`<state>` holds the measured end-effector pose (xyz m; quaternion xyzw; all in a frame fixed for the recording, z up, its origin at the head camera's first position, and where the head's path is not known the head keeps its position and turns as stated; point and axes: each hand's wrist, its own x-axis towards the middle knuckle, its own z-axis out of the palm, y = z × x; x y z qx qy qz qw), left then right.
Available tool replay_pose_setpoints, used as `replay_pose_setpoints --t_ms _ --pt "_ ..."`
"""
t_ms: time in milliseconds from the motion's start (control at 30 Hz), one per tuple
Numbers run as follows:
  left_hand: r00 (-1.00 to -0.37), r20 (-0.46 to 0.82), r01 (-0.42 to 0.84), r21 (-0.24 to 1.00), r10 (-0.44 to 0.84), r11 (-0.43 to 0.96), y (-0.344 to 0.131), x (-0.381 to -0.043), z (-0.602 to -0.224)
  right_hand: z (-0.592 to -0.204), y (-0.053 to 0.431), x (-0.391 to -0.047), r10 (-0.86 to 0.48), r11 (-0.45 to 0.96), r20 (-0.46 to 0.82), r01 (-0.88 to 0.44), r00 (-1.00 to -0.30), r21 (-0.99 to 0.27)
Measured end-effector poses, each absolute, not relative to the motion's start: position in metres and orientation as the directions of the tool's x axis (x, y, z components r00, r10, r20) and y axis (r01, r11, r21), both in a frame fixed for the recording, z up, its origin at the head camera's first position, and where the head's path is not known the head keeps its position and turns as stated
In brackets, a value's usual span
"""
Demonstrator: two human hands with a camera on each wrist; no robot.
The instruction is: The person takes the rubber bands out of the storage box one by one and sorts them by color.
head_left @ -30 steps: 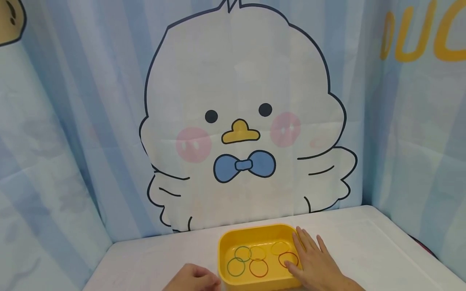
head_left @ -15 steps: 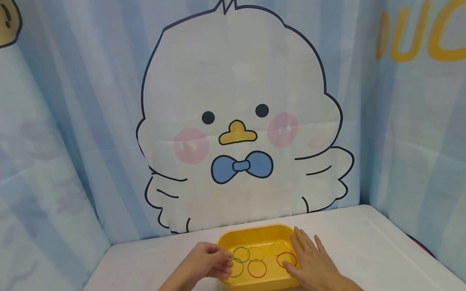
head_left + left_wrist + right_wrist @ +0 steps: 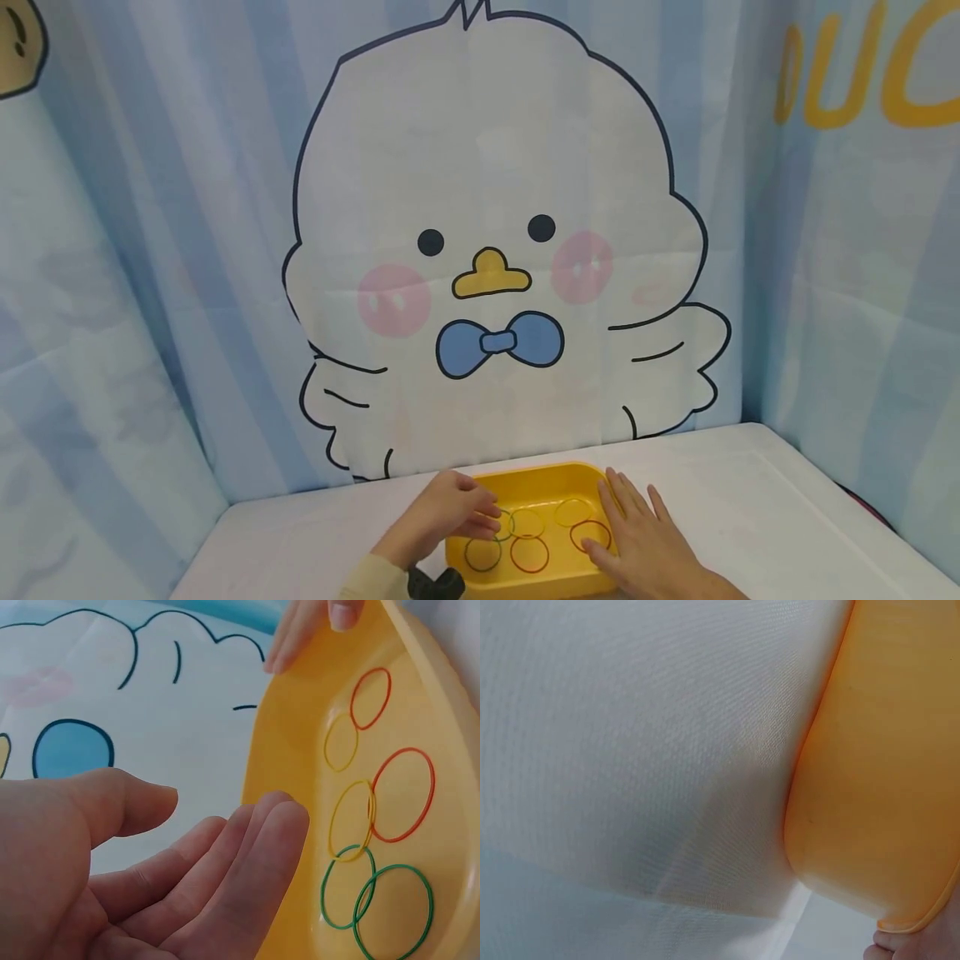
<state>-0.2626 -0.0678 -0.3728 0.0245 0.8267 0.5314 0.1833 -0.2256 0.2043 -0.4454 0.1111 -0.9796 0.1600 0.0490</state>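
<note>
A yellow plastic tray (image 3: 536,487) holds several thin rubber bands. In the left wrist view, two green bands (image 3: 431,896) overlap near a yellow band (image 3: 331,825) and a red band (image 3: 433,784). Another yellow and red pair lies beyond them. My left hand (image 3: 453,508) hovers over the tray's left side in the head view, hiding part of one green band. Its thumb and bent fingers (image 3: 277,840) are apart, nothing between them. My right hand (image 3: 648,533) rests along the tray's right rim, fingers straight, thumb over the inside.
The tray stands on a white tabletop (image 3: 750,492). Behind it hangs a blue-striped curtain with a large printed duck (image 3: 495,400), and side curtains (image 3: 90,333) close in left and right. A dark strap (image 3: 435,583) shows at my left wrist.
My left hand rose from beside the tray's lower left corner and moved forward and right over its left side. The right hand stayed on the rim. The bands show no clear shift.
</note>
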Motion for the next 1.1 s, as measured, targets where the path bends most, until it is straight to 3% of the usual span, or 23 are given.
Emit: replay_pose_setpoints --t_ms 600,1100 --pt "-0.957 -0.219 -0.105 0.875 0.191 0.473 -0.044 -0.277 -0.385 -0.445 0.205 -0.226 -0.201 0.921 0.129 -0.232 -0.971 -0.312" --pt "-0.968 -0.248 -0.170 0.758 0.038 0.629 -0.027 -0.289 -0.397 -0.447 0.206 -0.226 -0.200 0.922 0.127 -0.231 -0.971 -0.310"
